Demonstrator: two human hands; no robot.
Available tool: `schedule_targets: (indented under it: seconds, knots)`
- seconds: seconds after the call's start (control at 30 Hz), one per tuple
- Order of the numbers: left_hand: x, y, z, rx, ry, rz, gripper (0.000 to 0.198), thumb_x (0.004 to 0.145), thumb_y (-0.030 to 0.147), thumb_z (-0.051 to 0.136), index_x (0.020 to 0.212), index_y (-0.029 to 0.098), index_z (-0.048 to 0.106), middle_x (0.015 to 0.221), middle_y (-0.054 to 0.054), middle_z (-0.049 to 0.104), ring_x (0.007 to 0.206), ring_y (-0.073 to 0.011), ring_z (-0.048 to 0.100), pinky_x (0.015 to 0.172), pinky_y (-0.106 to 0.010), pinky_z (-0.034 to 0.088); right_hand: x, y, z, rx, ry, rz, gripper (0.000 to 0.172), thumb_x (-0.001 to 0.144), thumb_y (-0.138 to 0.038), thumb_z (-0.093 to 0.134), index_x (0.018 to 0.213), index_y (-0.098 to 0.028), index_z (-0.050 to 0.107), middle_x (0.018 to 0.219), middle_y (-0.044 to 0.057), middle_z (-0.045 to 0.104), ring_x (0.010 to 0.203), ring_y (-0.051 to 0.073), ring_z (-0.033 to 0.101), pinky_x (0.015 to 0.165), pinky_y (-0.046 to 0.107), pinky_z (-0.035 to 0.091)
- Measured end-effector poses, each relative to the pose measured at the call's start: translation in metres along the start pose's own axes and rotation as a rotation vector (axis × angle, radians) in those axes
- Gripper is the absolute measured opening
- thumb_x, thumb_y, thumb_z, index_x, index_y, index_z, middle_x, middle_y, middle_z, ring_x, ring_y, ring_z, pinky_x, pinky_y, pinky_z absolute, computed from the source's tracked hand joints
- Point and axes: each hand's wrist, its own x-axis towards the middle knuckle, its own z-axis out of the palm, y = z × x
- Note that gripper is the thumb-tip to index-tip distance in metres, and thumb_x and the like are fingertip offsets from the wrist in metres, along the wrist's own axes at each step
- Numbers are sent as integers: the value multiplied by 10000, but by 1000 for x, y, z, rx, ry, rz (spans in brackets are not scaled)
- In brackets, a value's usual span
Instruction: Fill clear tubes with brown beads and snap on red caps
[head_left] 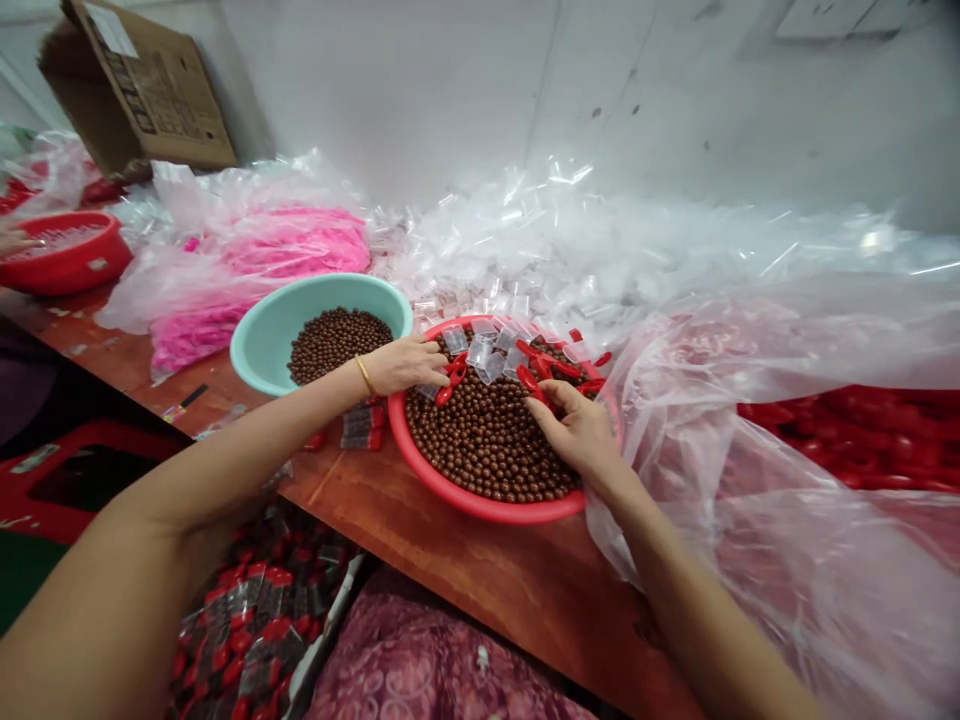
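A red-rimmed basin [491, 508] full of shiny brown beads [487, 440] stands on the table before me. Several clear plastic cases [486, 358] and red plastic clips [551, 366] lie on the beads toward its far side. My left hand [409, 364] reaches over the basin's left rim, its fingers closed on a red plastic piece [451, 380]; a clear case seems to be under the fingers, partly hidden. Over the right side of the beads, my right hand [577, 425] pinches another red plastic piece [528, 378] between thumb and fingers.
Left of the basin is a turquoise bowl [255, 345] with more brown beads. Bags of pink pieces [300, 240], a heap of clear cases [525, 230] and a bag of red parts [847, 435] surround it. Below sits a box of red-capped cases [255, 610]. Another person's hand [13, 242] touches a red basin [82, 265].
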Motion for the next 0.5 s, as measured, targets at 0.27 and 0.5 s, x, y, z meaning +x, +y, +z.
schedule_targets:
  seconds: [0.27,0.5]
  knots:
    - [1,42,-24,76,-272,22,234,862,112,345,850,119,578,661,-84,629,581,-168,555,634,-304,379,2,1,0,240,36,20,219,801,-376,532,864,-174,589,675,-4,599,592,123,538,555,240,412]
    - [33,84,8,-70,-410,-197,155,785,63,427,757,108,573,698,-150,664,658,-233,644,605,-312,442,2,2,0,278,51,37,230,795,-386,537,879,-178,591,687,-2,611,607,129,551,578,249,437]
